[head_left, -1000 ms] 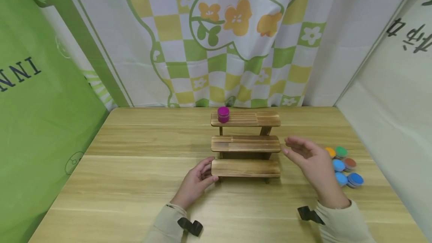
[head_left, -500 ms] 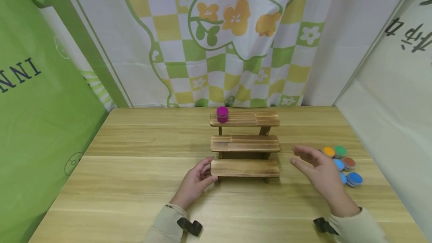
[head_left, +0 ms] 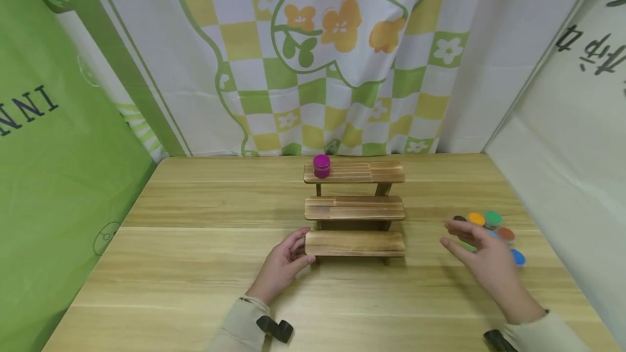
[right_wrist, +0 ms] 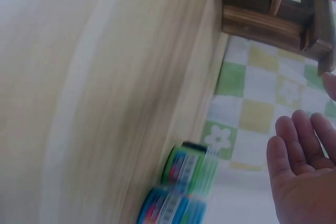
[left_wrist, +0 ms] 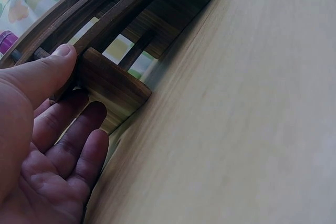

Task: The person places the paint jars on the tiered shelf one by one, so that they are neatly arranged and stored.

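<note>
A three-tier wooden display stand [head_left: 354, 243] stands mid-table. At its left end, my left hand [head_left: 281, 265] holds the lowest tier, thumb at the front edge and fingers round the end; in the left wrist view the thumb [left_wrist: 55, 66] lies against the board. On the top tier's left side sits a small jar with a magenta lid [head_left: 321, 166]. To the right of the stand, my right hand [head_left: 489, 265] hovers with loosely extended fingers and nothing in it. It partly hides several small jars, among them ones with an orange lid [head_left: 476, 219] and a green lid [head_left: 493, 218].
Also in the cluster are a brown-red lid [head_left: 506, 233], a dark lid [head_left: 459, 219] and a blue lid [head_left: 518, 257]. A patterned curtain [head_left: 342, 107] hangs behind the table [head_left: 195, 265]. Green fabric [head_left: 58, 178] borders the left, white fabric [head_left: 577, 140] the right.
My right hand has moved away from the stand, rightward and slightly toward me, and now covers part of the jar cluster. My left hand stays at the stand's left end.
</note>
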A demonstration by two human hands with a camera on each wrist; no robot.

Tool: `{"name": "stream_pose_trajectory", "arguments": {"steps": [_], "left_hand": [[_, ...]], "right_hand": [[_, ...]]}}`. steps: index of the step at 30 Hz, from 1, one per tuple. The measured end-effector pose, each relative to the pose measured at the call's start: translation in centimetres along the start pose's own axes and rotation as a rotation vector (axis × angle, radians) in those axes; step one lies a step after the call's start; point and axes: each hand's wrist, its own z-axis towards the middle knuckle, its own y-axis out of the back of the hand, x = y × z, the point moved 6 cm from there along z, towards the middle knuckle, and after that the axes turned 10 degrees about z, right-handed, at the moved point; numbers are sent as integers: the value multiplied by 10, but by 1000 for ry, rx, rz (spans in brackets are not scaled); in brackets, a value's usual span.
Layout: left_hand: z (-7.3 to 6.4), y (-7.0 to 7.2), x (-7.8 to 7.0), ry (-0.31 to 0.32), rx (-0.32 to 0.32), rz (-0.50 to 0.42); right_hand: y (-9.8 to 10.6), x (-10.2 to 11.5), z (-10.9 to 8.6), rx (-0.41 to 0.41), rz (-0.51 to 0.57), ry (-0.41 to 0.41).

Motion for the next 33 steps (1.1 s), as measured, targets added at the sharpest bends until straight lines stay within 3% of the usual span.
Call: {"name": "stream_pose_trajectory", "arguments": {"steps": [9, 18, 28, 33], "left_hand": [[0, 0, 2, 4, 3, 20], [-1, 0, -1, 7, 1, -10], [1, 0, 3, 12, 2, 29], [1, 0, 2, 11, 5, 28]], "right_hand": [[15, -16, -11, -24, -4, -64], [26, -28, -16, -50, -46, -71], [40, -36, -18, -92, -99, -40], [46, -44, -18, -93, -136, -80]]}}
